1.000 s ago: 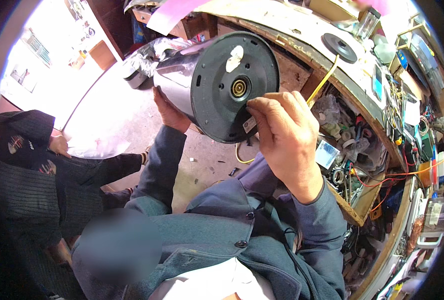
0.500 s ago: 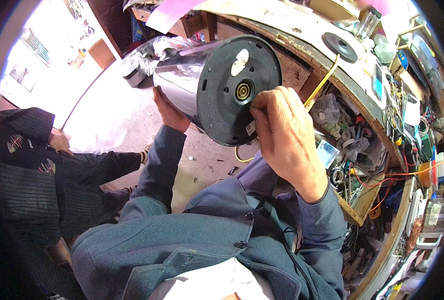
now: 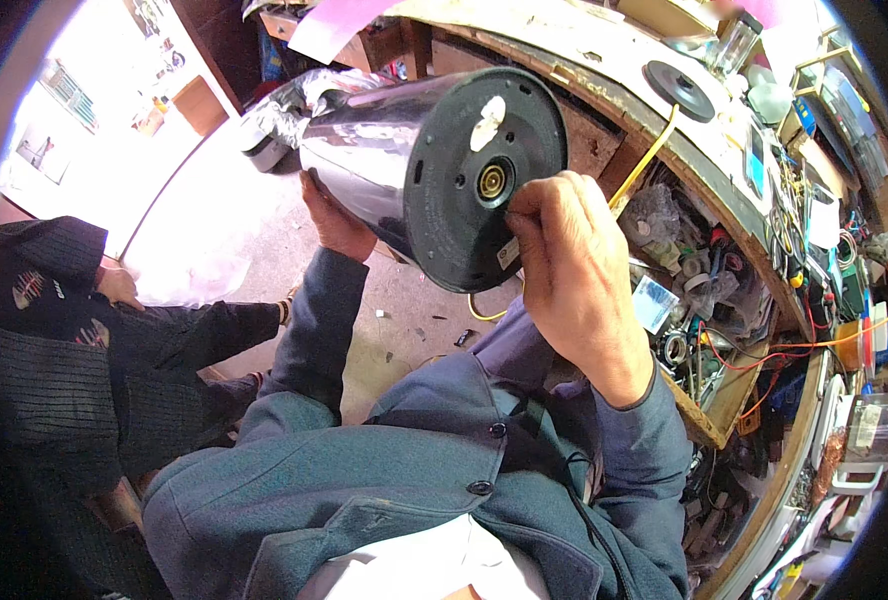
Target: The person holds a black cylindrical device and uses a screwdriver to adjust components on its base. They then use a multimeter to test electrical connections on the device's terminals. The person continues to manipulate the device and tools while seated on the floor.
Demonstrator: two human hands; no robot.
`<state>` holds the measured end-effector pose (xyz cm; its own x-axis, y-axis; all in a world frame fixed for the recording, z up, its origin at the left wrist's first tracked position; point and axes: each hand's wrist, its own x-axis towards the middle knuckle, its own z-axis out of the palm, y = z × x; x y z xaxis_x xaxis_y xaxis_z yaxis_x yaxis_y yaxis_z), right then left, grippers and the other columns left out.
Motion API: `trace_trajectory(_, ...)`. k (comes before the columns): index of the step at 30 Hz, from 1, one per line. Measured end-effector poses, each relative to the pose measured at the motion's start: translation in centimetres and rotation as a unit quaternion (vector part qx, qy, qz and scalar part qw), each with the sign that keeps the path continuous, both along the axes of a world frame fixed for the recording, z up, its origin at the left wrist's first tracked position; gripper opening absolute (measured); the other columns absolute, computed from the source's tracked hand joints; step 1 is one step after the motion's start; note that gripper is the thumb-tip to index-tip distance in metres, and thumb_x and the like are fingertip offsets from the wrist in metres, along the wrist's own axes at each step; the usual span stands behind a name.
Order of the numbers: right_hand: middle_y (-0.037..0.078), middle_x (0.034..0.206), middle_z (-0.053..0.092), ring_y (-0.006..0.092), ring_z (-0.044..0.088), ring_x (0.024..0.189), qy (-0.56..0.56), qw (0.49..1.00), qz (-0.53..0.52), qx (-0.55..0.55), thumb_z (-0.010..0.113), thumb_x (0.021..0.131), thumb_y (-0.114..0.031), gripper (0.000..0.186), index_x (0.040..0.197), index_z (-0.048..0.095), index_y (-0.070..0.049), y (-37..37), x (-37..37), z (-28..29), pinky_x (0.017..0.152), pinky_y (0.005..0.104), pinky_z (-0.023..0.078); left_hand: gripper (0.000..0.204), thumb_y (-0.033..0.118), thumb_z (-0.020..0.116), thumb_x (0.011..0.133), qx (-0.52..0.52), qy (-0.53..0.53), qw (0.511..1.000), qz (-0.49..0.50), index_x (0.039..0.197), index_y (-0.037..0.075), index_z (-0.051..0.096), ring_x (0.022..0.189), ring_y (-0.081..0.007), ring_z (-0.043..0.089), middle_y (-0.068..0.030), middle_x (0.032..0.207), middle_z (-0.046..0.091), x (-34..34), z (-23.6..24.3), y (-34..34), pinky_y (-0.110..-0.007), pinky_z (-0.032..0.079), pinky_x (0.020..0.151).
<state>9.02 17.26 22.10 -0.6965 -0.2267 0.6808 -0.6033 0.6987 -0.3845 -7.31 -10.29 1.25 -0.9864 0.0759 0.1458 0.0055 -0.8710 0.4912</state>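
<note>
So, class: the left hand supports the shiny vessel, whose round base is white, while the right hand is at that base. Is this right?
Not quite: the round base is black, as the head view shows. The left hand supports the shiny vessel, and the right hand is at that base.

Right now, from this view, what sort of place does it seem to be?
Probably a repair workshop: a worn bench, a heap of loose parts below its edge, and what looks like a kettle, held with its black base showing.

No readable words, pale label [image 3: 508, 254] on black base [image 3: 449, 245], below socket [image 3: 494, 182], white lettering [image 3: 60, 292] on person's top [image 3: 49, 312], left of socket.
</note>
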Motion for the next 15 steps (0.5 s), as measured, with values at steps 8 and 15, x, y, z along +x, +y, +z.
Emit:
trace_trajectory(8, 0.015, 0.089, 0.065, 0.0354, 0.064, 0.081, 0.015, 1.0, -0.011, -0.007, 0.072, 0.086, 0.006, 0.014, 0.097, 0.065, 0.001, -0.2, 0.3, 0.5, 0.072, 0.0415, 0.052, 0.083, 0.074, 0.049, 0.101, 0.017, 0.028, 0.999, 0.007, 0.161, 0.017, 0.042, 0.143, -0.0318, 0.054, -0.0069, 0.157, 0.054, 0.0, -0.7, -0.5, -0.051, 0.045, 0.118)
trace_trajectory(15, 0.014, 0.087, 0.065, 0.0354, 0.065, 0.08, 0.05, 0.997, -0.05, -0.021, 0.074, 0.082, 0.006, 0.017, 0.095, 0.067, -0.003, 0.3, -0.2, -0.5, 0.071, 0.0423, 0.053, 0.081, 0.064, 0.049, 0.105, -0.007, 0.262, 0.963, -0.055, 0.165, 0.011, 0.035, 0.152, -0.0313, 0.041, -0.0135, 0.167, 0.042, 0.3, 4.5, 0.7, -0.052, 0.028, 0.128)
